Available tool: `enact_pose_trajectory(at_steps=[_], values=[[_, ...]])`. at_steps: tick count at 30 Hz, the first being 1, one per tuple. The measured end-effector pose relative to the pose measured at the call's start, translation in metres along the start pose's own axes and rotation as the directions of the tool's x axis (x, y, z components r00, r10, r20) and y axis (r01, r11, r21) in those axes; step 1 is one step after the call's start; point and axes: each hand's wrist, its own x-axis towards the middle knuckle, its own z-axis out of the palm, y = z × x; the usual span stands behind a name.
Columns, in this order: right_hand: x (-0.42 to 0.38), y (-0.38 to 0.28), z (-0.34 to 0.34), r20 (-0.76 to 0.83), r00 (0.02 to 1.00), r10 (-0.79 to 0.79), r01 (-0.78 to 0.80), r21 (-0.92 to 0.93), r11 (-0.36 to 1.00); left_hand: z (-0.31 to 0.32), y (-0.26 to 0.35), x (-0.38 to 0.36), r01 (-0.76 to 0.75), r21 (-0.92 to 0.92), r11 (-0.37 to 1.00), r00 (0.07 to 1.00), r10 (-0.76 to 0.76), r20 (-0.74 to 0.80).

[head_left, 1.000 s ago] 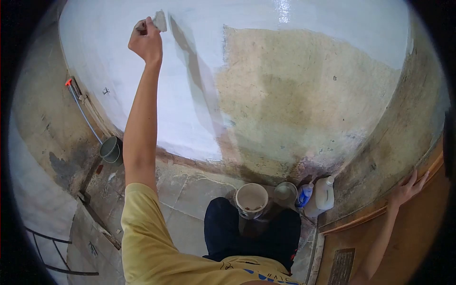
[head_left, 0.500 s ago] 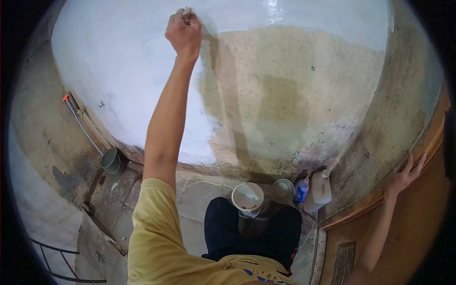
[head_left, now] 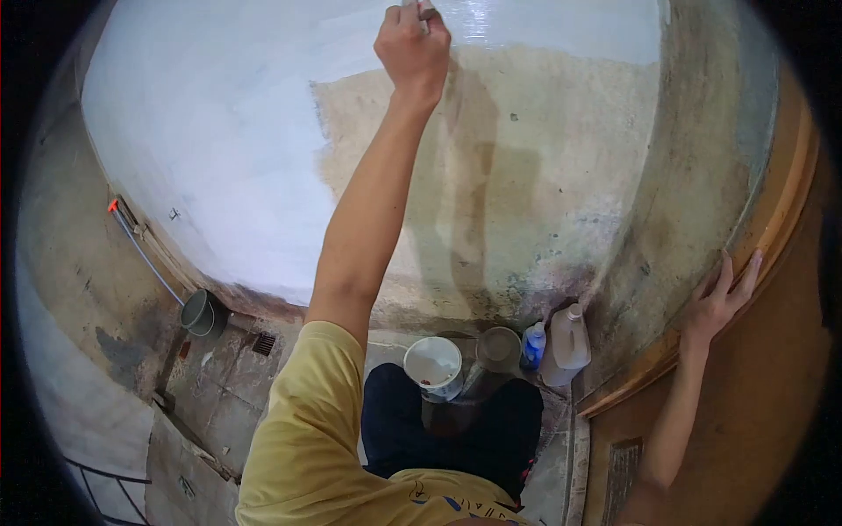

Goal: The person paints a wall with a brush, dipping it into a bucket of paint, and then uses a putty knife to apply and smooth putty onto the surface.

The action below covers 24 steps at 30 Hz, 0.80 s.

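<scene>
My left hand (head_left: 416, 48) is raised against the wall (head_left: 570, 131) near the top edge, its fingers closed round a small handled tool (head_left: 427, 12). Most of that tool is hidden or beyond the frame. White paint (head_left: 202, 131) covers the wall's left side and a band along the top; the middle and lower right are bare, stained tan. At the right, my right hand (head_left: 712, 302) rests with fingers spread on the wooden door frame (head_left: 772, 237), holding nothing. A white bucket (head_left: 433, 366) with whitish contents stands by my knees.
Beside the bucket are a round container (head_left: 500, 349), a blue bottle (head_left: 533, 344) and a translucent jug (head_left: 567, 346). At the left sit a dark bucket (head_left: 203, 314) and an orange-tipped pole (head_left: 145, 254). A floor drain (head_left: 263, 344) and metal bars (head_left: 110, 478) also show.
My left hand has moved right along the upper wall with the tool. The view has shifted, so the wall and buckets appear further left. My right hand remains on the door frame.
</scene>
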Motion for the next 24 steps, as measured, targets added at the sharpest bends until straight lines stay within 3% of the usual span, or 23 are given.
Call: enact_pose_trajectory(at_steps=[6,12,15,17,18,20,21,23,24], values=[[-0.001,0.005,0.001,-0.013,1.0,-0.016,0.017,0.046,0.999,0.043,0.066,-0.013,-0.056,-0.048,0.997,0.998,0.056,-0.004],[-0.002,0.008,0.002,-0.018,0.999,-0.027,0.028,0.07,0.997,0.079,0.133,-0.031,-0.006,-0.189,0.982,1.0,0.007,0.004],[-0.001,0.006,0.0,-0.002,1.0,-0.018,0.018,0.082,0.996,0.081,0.146,-0.031,0.036,-0.297,0.954,0.999,-0.045,-0.026],[-0.001,0.004,0.0,-0.004,1.0,-0.024,0.024,0.076,0.997,0.075,0.142,-0.026,0.192,-0.424,0.885,0.981,-0.167,0.096],[-0.001,0.004,0.0,-0.006,1.0,-0.026,0.026,0.06,0.998,0.072,0.135,-0.023,0.192,-0.418,0.888,0.981,-0.169,0.092],[-0.001,0.003,-0.001,-0.01,1.0,-0.02,0.021,0.059,0.998,0.065,0.115,-0.012,0.459,-0.555,0.693,0.888,-0.34,0.31],[-0.001,0.003,-0.001,-0.002,1.0,-0.028,0.028,0.048,0.998,0.067,0.099,-0.01,0.459,-0.554,0.694,0.888,-0.344,0.304],[0.0,0.001,0.0,0.001,0.999,-0.041,0.041,0.038,0.998,0.075,0.057,-0.008,0.569,-0.759,0.317,0.805,-0.404,0.435],[0.0,0.001,-0.001,-0.005,0.999,-0.045,0.045,0.04,0.998,0.072,0.042,-0.003,0.567,-0.76,0.317,0.805,-0.408,0.43]])
